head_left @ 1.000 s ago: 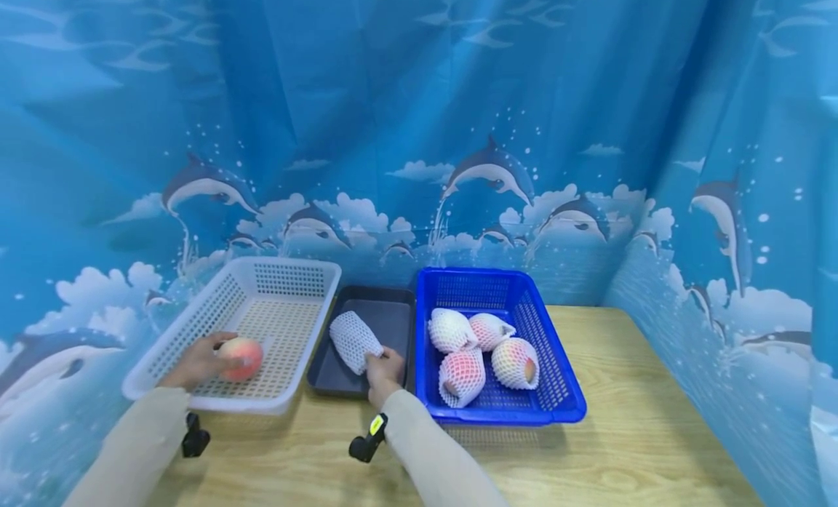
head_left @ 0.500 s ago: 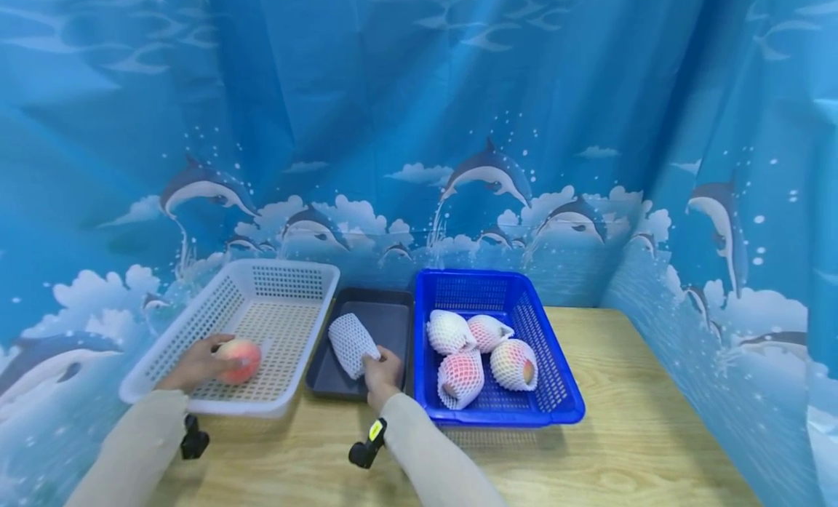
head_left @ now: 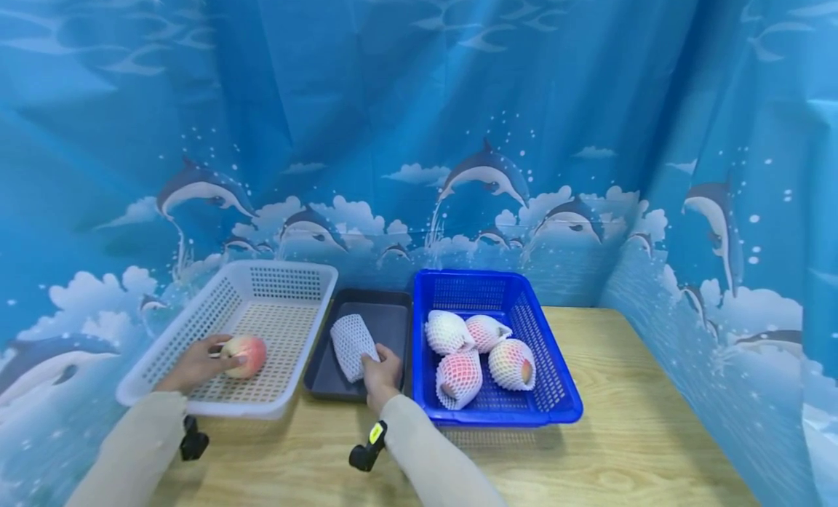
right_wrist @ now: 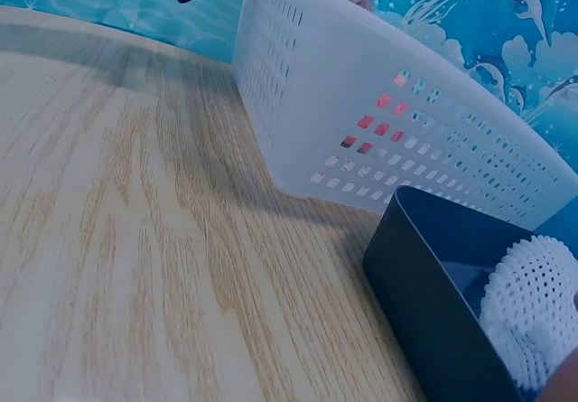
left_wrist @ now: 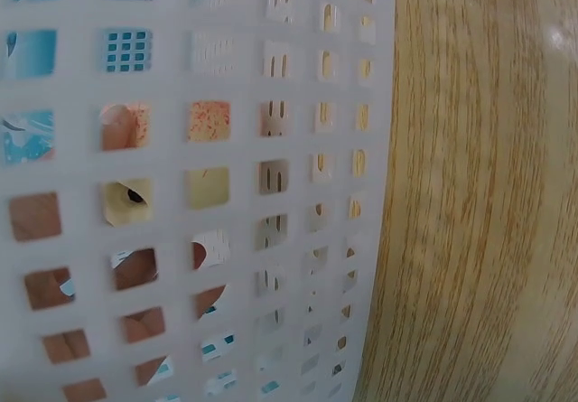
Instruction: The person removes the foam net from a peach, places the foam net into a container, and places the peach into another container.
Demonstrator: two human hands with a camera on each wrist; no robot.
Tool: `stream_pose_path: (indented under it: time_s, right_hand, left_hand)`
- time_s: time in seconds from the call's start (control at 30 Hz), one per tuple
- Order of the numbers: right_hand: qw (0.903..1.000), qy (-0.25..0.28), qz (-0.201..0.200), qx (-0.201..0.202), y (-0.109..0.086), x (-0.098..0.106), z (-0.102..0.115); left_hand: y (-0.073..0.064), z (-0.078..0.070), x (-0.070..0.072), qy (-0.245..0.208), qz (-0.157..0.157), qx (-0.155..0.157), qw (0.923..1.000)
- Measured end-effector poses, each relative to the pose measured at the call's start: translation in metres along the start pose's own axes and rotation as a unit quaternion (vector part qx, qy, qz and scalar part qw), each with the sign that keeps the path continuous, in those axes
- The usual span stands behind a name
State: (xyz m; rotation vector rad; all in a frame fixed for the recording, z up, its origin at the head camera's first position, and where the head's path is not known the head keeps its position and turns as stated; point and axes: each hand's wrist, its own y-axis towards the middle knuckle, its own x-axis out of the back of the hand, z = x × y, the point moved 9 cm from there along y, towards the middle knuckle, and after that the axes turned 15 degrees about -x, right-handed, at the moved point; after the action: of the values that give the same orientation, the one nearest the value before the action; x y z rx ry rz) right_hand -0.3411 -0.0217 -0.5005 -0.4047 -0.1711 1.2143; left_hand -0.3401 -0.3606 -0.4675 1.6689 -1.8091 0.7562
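Observation:
In the head view my left hand is inside the white basket, with thumb and fingers at the near-left side of a bare pink-and-yellow peach. Through the basket's holes, the left wrist view shows the peach's speckled skin and parts of the hand. My right hand pinches the lower right end of a white foam fruit net. That net lies flattened over the dark grey tray; the right wrist view shows its mesh above the tray's floor.
Right of the tray stands a blue basket with several peaches in white foam nets. The three containers stand side by side on a wooden table. A blue dolphin-print curtain hangs behind and to the sides.
The peach has shifted slightly right and turned, showing more yellow skin near the hand. The right hand keeps its pinch on the foam net, which has moved little.

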Motion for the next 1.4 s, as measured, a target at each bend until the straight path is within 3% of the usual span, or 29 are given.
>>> stream_pose_path:
  time_s: [0.3, 0.67, 0.83, 1.1, 1.4]
  right_hand:
    - [0.9999, -0.002, -0.007, 0.015, -0.004, 0.003, 0.005]
    - [0.9997, -0.006, -0.015, 0.017, -0.017, 0.0, 0.016]
    - [0.9997, 0.01, 0.016, 0.014, -0.023, -0.003, 0.026]
    - [0.9954, 0.003, 0.084, 0.046, -0.033, -0.003, 0.051]
    - [0.9874, 0.01, 0.133, 0.086, -0.038, 0.013, 0.078]
  left_hand:
    - [0.002, -0.002, 0.0, 0.004, -0.006, 0.005, 1.0]
    - [0.005, -0.008, -0.002, -0.001, -0.012, -0.039, 0.9992]
    - [0.006, -0.01, -0.003, -0.003, -0.014, -0.045, 0.9989]
    - [0.004, -0.013, -0.001, -0.005, -0.007, -0.057, 0.9983]
    - [0.003, -0.008, -0.001, -0.036, -0.015, -0.018, 0.9991]
